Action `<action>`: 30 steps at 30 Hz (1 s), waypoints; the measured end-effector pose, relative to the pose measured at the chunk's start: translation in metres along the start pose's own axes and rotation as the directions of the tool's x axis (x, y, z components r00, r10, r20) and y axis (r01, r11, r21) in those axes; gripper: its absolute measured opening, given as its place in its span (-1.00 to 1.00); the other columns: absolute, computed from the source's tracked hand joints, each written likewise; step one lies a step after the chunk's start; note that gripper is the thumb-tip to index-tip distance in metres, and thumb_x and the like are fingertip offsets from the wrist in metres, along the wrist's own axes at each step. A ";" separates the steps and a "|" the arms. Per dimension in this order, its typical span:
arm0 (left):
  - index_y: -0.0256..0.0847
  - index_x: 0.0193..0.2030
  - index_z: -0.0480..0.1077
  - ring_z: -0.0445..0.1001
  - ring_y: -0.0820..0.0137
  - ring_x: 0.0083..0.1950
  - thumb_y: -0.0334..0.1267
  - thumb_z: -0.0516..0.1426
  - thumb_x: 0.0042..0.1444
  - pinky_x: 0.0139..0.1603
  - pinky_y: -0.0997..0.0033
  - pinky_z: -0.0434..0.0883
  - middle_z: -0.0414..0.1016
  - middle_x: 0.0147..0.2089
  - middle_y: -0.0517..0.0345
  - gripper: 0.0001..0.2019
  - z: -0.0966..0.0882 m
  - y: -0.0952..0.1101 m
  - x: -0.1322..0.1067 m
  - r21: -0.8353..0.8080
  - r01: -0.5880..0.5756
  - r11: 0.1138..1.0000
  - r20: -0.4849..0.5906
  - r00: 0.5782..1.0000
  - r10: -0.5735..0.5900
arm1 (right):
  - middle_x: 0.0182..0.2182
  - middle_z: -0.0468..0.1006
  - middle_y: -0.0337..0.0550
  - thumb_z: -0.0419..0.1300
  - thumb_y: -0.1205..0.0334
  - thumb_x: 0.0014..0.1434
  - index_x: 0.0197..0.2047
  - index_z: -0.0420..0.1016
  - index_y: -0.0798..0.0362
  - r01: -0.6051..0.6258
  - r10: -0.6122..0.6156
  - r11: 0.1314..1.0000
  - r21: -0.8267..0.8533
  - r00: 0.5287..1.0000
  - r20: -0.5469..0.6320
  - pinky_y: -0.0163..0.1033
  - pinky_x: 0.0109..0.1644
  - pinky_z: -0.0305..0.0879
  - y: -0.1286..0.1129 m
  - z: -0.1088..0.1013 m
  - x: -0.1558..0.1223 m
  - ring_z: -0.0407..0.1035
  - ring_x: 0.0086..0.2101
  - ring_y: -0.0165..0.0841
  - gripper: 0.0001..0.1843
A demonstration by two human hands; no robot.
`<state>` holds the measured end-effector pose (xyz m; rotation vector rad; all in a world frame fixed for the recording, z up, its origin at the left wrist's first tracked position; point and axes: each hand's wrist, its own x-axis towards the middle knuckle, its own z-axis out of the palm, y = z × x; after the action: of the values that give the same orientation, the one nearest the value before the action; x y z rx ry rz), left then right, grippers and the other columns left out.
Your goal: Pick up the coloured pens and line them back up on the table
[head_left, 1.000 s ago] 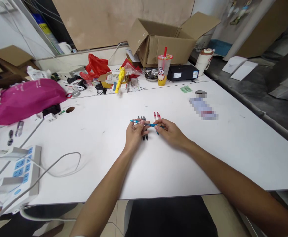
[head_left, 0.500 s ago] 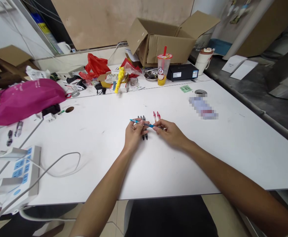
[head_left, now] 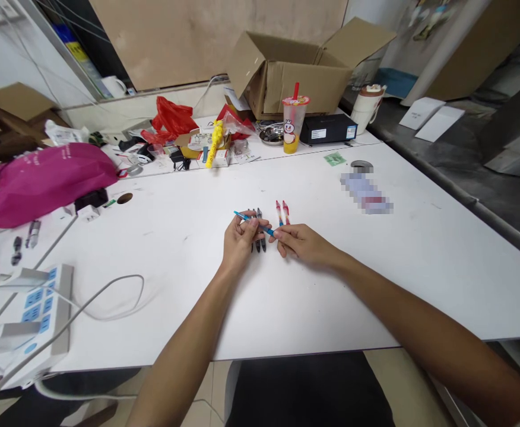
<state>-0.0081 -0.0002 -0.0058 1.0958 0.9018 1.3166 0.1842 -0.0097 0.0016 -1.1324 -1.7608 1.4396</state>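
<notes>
A slim blue pen (head_left: 242, 216) is held between my two hands above the table, slanting down to the right. My left hand (head_left: 240, 238) pinches its middle between thumb and fingers. At the lower right end, my right hand (head_left: 300, 242) grips the pen with thumb and forefinger. Black pens (head_left: 259, 244) lie side by side on the table, partly hidden under my left hand. Just beyond my right hand are two pens with red tops (head_left: 282, 207), their lower ends partly covered by it.
A white power strip (head_left: 59, 314) with loose cables lies at the left. Along the back sit a pink bag (head_left: 50, 178), a drink cup (head_left: 294, 124), a black box (head_left: 328, 129) and an open carton (head_left: 304, 80). A tape roll (head_left: 361, 166) and a blurred item (head_left: 367, 194) lie right.
My right hand has shifted slightly left and lower along with the pen's right end, so the pen slants more steeply. More of the red-topped pens shows.
</notes>
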 end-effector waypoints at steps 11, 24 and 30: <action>0.01 0.26 0.05 0.60 0.36 -0.25 0.08 0.28 0.19 -0.33 0.40 0.54 0.61 -0.17 0.12 -0.35 -0.002 0.003 0.001 0.088 -0.066 0.994 -0.108 0.991 0.075 | -0.43 0.51 -0.25 0.08 -0.04 0.41 -0.11 0.49 0.00 0.090 -0.096 0.995 -0.040 0.974 -0.207 -0.23 -0.38 0.14 -0.002 -0.003 -0.001 0.22 -0.49 -0.40 -0.69; -0.02 0.18 0.17 0.57 0.38 -0.29 0.00 0.32 0.16 -0.35 0.39 0.53 0.61 -0.21 0.14 -0.44 -0.005 0.010 0.001 0.058 -0.001 0.998 -0.018 1.000 0.002 | -0.23 0.62 -0.21 0.26 0.11 0.30 0.25 0.43 -0.11 0.337 -0.354 0.904 -0.262 0.935 -0.019 -0.24 -0.31 0.31 -0.001 -0.005 -0.006 0.33 -0.45 -0.42 -0.54; -0.08 0.40 0.08 0.62 0.28 -0.14 -0.02 0.25 0.25 -0.26 0.30 0.56 0.62 0.03 -0.11 -0.33 -0.004 0.008 0.002 0.119 0.074 0.990 -0.004 0.997 -0.074 | -0.07 0.67 -0.12 0.24 0.11 0.36 0.21 0.54 -0.12 0.533 -0.531 0.724 -0.439 0.836 0.139 -0.17 -0.17 0.43 0.004 0.002 -0.005 0.50 -0.29 -0.34 -0.62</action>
<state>-0.0141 0.0013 0.0007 1.1437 1.0218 1.2137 0.1854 -0.0147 -0.0029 -0.7194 -2.2659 0.6850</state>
